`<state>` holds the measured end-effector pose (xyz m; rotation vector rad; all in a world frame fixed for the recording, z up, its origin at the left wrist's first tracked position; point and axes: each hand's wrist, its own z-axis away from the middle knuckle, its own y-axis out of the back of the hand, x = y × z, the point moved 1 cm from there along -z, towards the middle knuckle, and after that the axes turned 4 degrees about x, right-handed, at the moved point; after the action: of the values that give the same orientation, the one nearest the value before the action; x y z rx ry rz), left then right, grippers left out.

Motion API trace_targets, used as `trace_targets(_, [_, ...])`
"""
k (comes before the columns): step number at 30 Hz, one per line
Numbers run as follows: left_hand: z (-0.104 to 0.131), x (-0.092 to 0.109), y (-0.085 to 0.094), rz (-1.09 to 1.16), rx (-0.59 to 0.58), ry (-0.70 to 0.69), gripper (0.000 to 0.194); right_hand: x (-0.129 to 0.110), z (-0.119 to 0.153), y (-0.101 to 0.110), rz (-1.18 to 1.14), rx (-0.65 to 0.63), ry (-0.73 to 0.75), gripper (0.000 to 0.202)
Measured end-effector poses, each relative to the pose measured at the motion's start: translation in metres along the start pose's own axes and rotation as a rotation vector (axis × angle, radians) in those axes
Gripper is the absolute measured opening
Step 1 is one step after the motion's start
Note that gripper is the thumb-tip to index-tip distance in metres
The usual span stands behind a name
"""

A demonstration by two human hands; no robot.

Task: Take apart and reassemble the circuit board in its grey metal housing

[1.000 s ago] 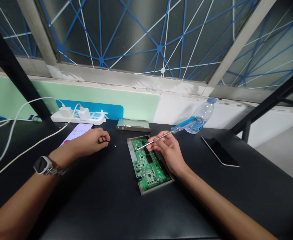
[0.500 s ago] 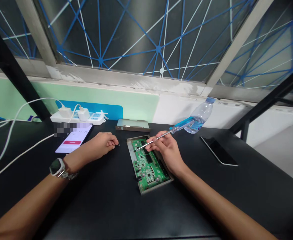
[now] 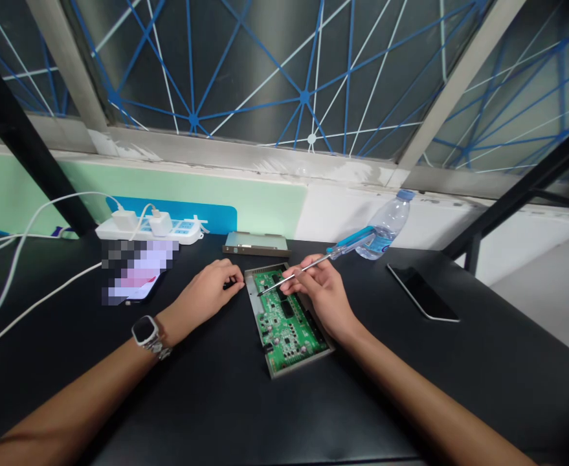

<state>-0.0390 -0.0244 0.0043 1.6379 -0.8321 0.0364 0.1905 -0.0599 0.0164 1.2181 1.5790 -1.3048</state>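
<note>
My right hand grips a screwdriver by its long metal shaft, the clear-and-blue handle sticking out to the upper right. The screwdriver's tip reaches the bare metal strip at the left side of a green circuit board, which sits in a shallow metal casing. Just left of that casing, my left hand rests low over the table, thumb and fingers curled into a pinch. Whatever may be between those fingertips is too small to make out.
A metal cover lies behind the board. Power strip with white plugs and cables stands at back left, a lit phone before it. To the right are a water bottle and a dark phone.
My left hand has moved right, up to the casing's left edge, and the tiny shiny bit at its fingertips no longer shows. My right hand and the screwdriver have stayed nearly still.
</note>
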Motion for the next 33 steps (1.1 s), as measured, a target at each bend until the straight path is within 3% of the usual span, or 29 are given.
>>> trace_targets(7, [-0.001,-0.01,0.023,0.028,-0.154,-0.029,0.016,0.0,0.0,0.001,0.014,-0.007,0.008,0.026])
trace_targets(10, [0.001,-0.013,0.03,0.0,-0.145,-0.056,0.019,-0.001,0.0,0.0,0.019,-0.001,0.002,0.026])
trace_targets(14, [0.001,-0.016,0.023,-0.042,-0.104,-0.027,0.024,-0.002,0.0,0.0,0.016,-0.001,0.002,0.027])
trace_targets(20, [0.001,-0.016,0.009,-0.084,-0.042,-0.008,0.017,-0.001,0.0,0.0,0.008,-0.002,-0.006,0.027])
trace_targets(33, [0.0,-0.017,0.034,-0.056,-0.154,0.124,0.015,-0.009,-0.008,0.008,0.033,0.03,-0.005,0.025])
